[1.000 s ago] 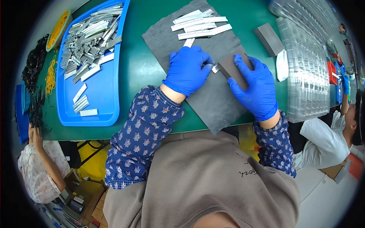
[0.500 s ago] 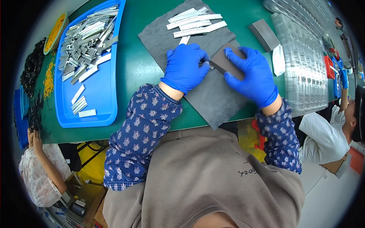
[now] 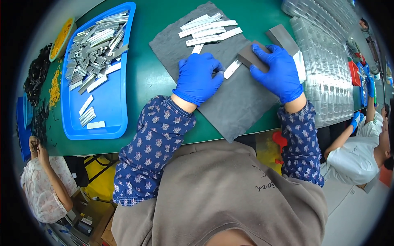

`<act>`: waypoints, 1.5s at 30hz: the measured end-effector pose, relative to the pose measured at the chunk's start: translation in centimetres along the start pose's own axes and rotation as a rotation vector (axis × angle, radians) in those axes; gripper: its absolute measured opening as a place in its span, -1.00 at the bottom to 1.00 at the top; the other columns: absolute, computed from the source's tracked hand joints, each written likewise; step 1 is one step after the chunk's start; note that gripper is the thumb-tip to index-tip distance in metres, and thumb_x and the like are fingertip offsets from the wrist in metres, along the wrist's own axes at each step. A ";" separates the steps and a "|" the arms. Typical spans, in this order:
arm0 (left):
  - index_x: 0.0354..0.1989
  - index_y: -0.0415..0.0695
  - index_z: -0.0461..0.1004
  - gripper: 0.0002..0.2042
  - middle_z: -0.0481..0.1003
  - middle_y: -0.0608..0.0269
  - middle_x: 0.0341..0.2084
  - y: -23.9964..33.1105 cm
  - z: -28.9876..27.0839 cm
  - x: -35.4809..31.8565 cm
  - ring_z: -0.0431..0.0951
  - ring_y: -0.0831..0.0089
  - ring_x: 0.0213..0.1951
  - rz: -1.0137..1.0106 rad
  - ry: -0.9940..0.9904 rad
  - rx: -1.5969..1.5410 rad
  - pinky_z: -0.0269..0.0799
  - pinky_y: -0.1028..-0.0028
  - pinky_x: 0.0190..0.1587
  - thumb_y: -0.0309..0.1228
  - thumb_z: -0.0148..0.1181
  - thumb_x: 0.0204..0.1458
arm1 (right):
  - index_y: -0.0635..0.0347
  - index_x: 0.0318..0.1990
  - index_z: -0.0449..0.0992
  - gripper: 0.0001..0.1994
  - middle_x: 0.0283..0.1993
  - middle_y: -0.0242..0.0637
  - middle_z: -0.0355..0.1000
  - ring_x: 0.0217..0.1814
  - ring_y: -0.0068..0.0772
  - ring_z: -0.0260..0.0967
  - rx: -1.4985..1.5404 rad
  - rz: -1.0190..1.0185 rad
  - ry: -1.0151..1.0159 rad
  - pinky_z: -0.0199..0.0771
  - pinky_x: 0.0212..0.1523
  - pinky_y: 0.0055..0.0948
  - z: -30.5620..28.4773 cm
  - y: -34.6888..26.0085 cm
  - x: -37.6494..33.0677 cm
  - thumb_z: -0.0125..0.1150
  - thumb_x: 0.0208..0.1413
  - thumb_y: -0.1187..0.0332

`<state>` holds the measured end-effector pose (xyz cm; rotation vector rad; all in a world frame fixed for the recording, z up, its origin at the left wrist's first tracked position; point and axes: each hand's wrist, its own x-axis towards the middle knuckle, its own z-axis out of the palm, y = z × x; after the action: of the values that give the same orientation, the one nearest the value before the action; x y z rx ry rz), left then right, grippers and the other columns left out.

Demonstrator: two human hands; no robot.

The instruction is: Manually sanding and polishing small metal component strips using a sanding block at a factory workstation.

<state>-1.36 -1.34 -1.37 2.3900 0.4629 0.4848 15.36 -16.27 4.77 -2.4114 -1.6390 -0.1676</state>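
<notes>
On the dark grey cloth [image 3: 234, 110], my blue-gloved left hand [image 3: 199, 78] has its fingers curled, with the near end of a flat silver metal strip [image 3: 232, 69] at its thumb and fingertips. The strip's far end meets the edge of a dark grey sanding block [image 3: 251, 55]. My right hand [image 3: 279, 73], gloved in blue as well, grips that block from the right, thumb and fingers spread over it. Beyond my left hand lies a loose pile of metal strips [image 3: 209, 30]; one strip [image 3: 198, 48] pokes out toward my knuckles.
At left, a blue tray [image 3: 94, 132] holds many metal pieces. Yellow rubber bands [image 3: 55, 90] lie beyond it. A second grey block [image 3: 283, 37] and stacked clear plastic trays [image 3: 324, 74] stand at right. People work on both sides, one in a white shirt [image 3: 355, 160].
My right hand has moved the block right and slightly away, uncovering more of the strip. My left hand has stayed nearly in place. The white-shirted person at right has shifted.
</notes>
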 end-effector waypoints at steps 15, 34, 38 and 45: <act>-0.49 0.11 0.56 -0.92 0.45 0.42 -0.45 0.0 -0.1 -0.2 0.43 0.29 -0.25 0.006 0.034 0.031 0.17 0.19 -0.17 -0.25 0.20 -0.14 | 0.02 0.08 0.51 -0.48 -0.06 0.14 0.41 -0.07 0.10 0.39 -0.083 -0.157 -0.062 0.43 -0.03 -0.15 -0.6 -3.0 -0.6 0.27 -0.10 0.11; -0.49 0.06 0.59 -0.87 0.45 0.36 -0.45 0.6 -1.3 -1.0 0.44 0.27 -0.25 0.112 -0.064 -0.021 0.16 0.21 -0.13 -0.20 0.23 -0.13 | 0.02 0.19 0.42 -0.46 0.09 0.05 0.35 0.09 0.08 0.33 0.277 0.148 0.111 0.32 0.15 -0.20 -0.4 4.4 -2.8 0.27 -0.02 0.25; -0.47 0.04 0.59 -0.84 0.47 0.34 -0.45 0.9 -1.7 0.1 0.46 0.25 -0.29 -0.029 -0.052 -0.169 0.17 0.19 -0.15 -0.18 0.22 -0.13 | 0.01 0.20 0.41 -0.44 0.12 0.08 0.34 0.11 0.10 0.31 0.204 0.090 0.129 0.31 0.15 -0.17 -0.7 4.0 -2.7 0.26 -0.05 0.26; -0.54 -0.10 0.57 -0.82 0.49 0.22 -0.54 2.1 0.2 3.6 0.50 0.23 -0.44 0.088 -0.121 0.185 0.35 0.26 -0.31 -0.25 0.30 -0.17 | -0.05 0.16 0.45 -0.44 0.15 0.09 0.32 0.13 0.10 0.30 0.048 -0.007 0.095 0.30 0.14 -0.09 -0.4 2.1 -1.7 0.25 -0.10 0.17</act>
<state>2.32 -1.43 0.67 2.6097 0.3635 0.3460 16.72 -18.65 4.55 -2.3256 -1.5919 -0.2373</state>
